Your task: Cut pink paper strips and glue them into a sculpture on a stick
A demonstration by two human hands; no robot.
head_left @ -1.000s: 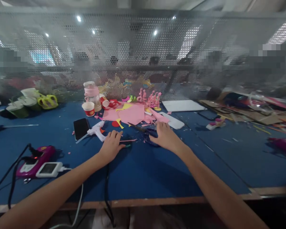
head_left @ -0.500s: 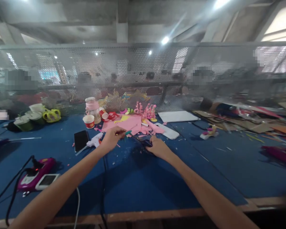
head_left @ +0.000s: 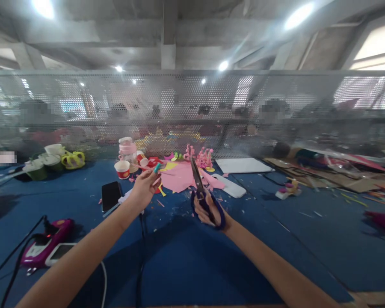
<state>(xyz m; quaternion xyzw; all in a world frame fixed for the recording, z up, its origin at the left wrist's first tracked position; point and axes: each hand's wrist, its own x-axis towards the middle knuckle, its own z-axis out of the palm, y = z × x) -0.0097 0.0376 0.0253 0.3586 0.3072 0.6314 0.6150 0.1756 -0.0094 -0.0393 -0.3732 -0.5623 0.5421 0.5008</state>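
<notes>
My left hand (head_left: 143,190) is raised over the blue table, pinching a small teal piece (head_left: 157,167) between its fingertips. What the piece is made of is too small to tell. In my right hand (head_left: 208,209) are dark-handled scissors (head_left: 197,177), blades together and pointing up and away from me. Behind both hands lie sheets and scraps of pink paper (head_left: 179,176). A white glue gun (head_left: 124,198) is partly hidden by my left hand.
Paper cups (head_left: 122,169), a pink-banded jar (head_left: 127,147) and pink curled ornaments (head_left: 205,157) stand at the back. A phone (head_left: 111,196) and purple power strip (head_left: 48,241) lie left. A white board (head_left: 242,165) and flat cardboard (head_left: 349,182) are right. A mesh partition (head_left: 179,107) closes the back.
The scissors have come away from the teal piece and swung upright in my right hand. My left hand has moved slightly left with the piece. The camera view has shifted a little.
</notes>
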